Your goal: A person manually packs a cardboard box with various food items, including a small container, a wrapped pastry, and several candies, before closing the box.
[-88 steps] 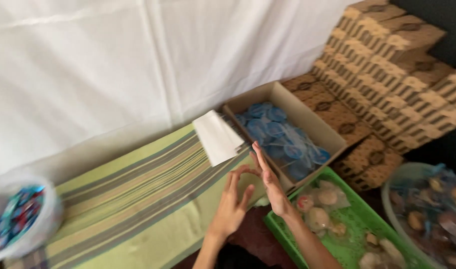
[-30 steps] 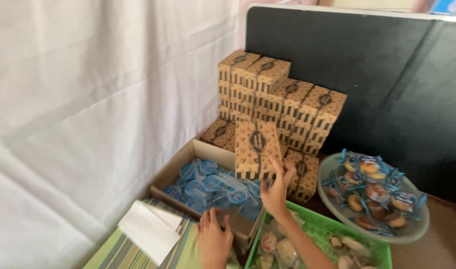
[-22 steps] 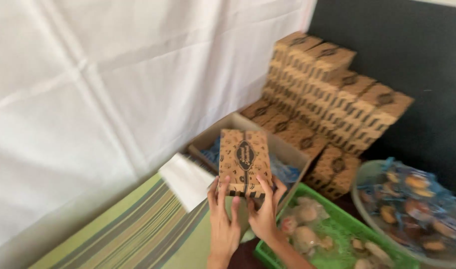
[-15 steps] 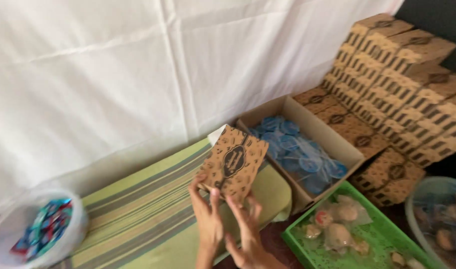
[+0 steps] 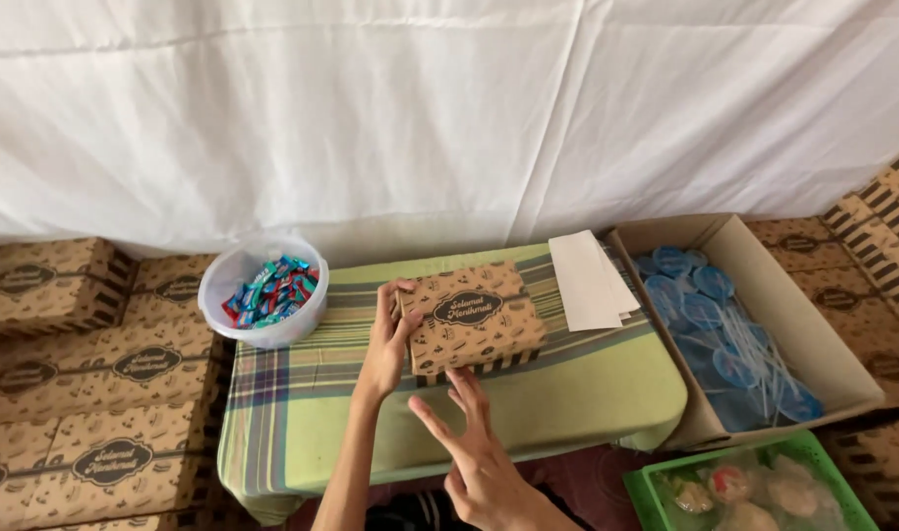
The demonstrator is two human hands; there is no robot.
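A brown patterned cardboard box [image 5: 472,317] lies flat on a small table covered with a green striped cloth [image 5: 312,393]. My left hand [image 5: 385,339] grips the box's left end, thumb on top. My right hand [image 5: 469,442] hovers with its fingers spread just in front of the box's near edge, fingertips close to or touching it, and holds nothing.
A clear bowl of wrapped candies [image 5: 263,289] stands at the table's left corner, a stack of white paper [image 5: 589,279] at its right. An open carton of blue-lidded cups [image 5: 739,334] sits to the right, a green tray of wrapped snacks [image 5: 744,487] below it. More brown boxes [image 5: 86,374] are stacked left and right.
I took a brown box from the stack on the right, carried it over in both hands and laid it flat on the striped cloth. My right hand has come off it.
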